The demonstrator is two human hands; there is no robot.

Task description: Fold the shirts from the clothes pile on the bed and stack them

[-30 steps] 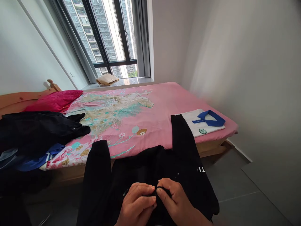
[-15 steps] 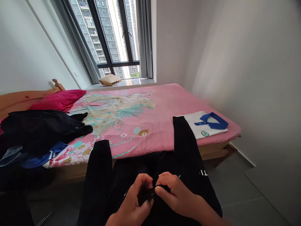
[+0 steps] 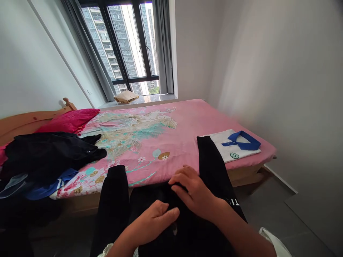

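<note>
A black jacket (image 3: 184,232) with white lettering lies in front of me, one sleeve (image 3: 115,192) on the left and the other (image 3: 210,157) on the right, their ends on the bed. Its dark folds are hard to make out. My left hand (image 3: 152,219) is closed on the jacket's front, thumb on top, fingertips hidden. Farther forward, my right hand (image 3: 191,189) is over the jacket near the bed's edge. Its fingers are curved and the thumb stands apart from them. Just below my left thumb is a small pale piece (image 3: 175,228), perhaps a zip pull.
The bed (image 3: 187,128) has a pink patterned sheet. A folded white shirt (image 3: 222,142) with a blue collar lies at its right. Dark clothes (image 3: 50,153) are heaped at the left by a red pillow (image 3: 69,121). A beige folded thing (image 3: 126,96) sits on the windowsill.
My hands were together at the jacket's front, pinching it. Now they are apart: the right has moved forward towards the bed, and the left has turned, thumb to the right.
</note>
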